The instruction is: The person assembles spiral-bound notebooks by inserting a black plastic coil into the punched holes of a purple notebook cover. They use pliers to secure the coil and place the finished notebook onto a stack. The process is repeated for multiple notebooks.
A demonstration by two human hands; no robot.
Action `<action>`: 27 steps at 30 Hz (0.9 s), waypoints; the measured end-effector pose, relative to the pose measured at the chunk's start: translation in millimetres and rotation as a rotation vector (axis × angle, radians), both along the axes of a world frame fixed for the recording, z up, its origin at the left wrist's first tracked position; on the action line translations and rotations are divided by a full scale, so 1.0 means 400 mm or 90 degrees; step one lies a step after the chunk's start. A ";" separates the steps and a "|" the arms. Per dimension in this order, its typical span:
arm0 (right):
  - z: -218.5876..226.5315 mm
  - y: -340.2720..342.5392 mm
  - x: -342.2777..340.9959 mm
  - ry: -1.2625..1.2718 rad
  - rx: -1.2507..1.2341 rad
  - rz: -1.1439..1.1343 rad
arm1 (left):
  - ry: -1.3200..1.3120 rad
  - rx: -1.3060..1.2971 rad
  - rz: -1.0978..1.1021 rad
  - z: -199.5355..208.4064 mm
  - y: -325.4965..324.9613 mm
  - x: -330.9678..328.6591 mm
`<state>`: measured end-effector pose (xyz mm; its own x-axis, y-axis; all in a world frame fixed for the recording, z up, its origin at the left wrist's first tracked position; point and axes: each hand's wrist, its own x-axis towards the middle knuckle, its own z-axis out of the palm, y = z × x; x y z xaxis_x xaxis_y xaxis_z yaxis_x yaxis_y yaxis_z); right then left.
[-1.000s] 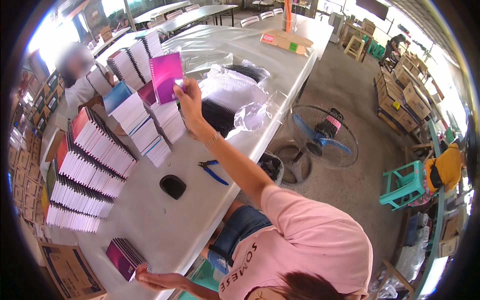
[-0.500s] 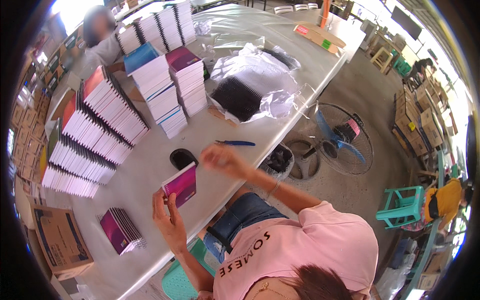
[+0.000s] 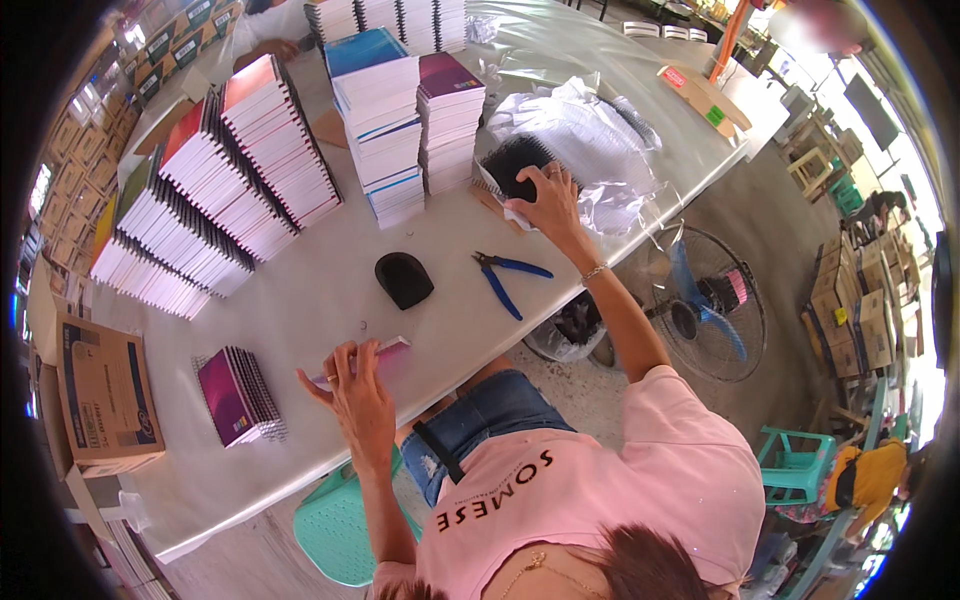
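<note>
Left hand (image 3: 362, 408): fingers curling over, grasping notebook (image 3: 396, 350)
Notebook: jutting rightward past those fingers, left of lower centre
Right hand (image 3: 550, 200): bending over black coils (image 3: 512, 158), upper centre; grip unclear

The left forearm (image 3: 385, 490) rises from the near edge, and the left hand (image 3: 363, 400) turns its back upward, fingers parted and bent at the knuckles, one digit stretched out to the left. The right arm (image 3: 622, 320) reaches farther, slanting from the near right toward the far left. Beyond its wrist (image 3: 590, 262), the right hand (image 3: 552, 198) curls its fingers, thumb and forefinger curved toward each other. The two hands are well apart.
</note>
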<state>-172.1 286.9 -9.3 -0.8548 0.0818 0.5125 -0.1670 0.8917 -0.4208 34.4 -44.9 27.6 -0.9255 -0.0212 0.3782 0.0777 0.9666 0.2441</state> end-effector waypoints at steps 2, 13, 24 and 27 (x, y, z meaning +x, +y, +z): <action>0.010 -0.032 0.013 -0.029 0.041 -0.030 | 0.026 0.016 0.009 -0.009 0.003 0.004; -0.022 -0.025 0.084 0.077 0.037 -0.060 | 0.015 0.110 -0.011 -0.019 0.001 0.015; -0.035 -0.009 0.065 0.141 0.003 0.008 | 0.062 0.114 0.049 -0.051 0.023 -0.003; -0.057 0.033 0.044 0.130 -0.030 0.020 | 0.090 0.124 0.075 -0.056 0.038 -0.011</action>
<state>-154.7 299.9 -32.1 -0.7361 0.0847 0.6715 -0.2810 0.8644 -0.4170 29.9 -29.8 5.1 -0.8507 -0.2105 0.4817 0.0142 0.9068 0.4214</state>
